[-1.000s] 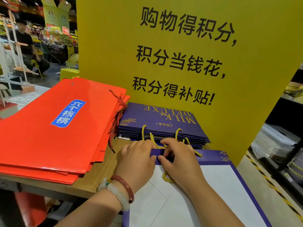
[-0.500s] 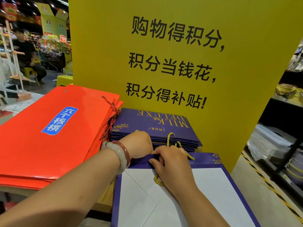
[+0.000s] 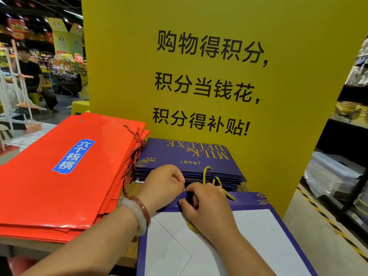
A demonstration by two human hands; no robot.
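Observation:
A flat purple paper bag with a white inner face (image 3: 258,236) lies in front of me, its purple top band (image 3: 247,198) turned away from me. My left hand (image 3: 162,186), with curled fingers, pinches the band's edge at its left end. My right hand (image 3: 207,208) grips the same band beside it, fingers curled over the fold. A yellow cord handle (image 3: 217,181) loops out between my right hand and the stack behind. A short end of yellow cord (image 3: 192,227) shows under my right wrist.
A stack of flat purple "MILK DELUXE" bags (image 3: 189,158) lies behind my hands. A pile of flat red bags (image 3: 65,176) with red cords fills the left of the wooden table (image 3: 130,253). A yellow sign board (image 3: 199,76) stands behind. Shelves stand right; a person sits far left.
My left hand has drawn back from over the stack to the band's left end, beside my right hand. The view has shifted slightly; the bag stays flat.

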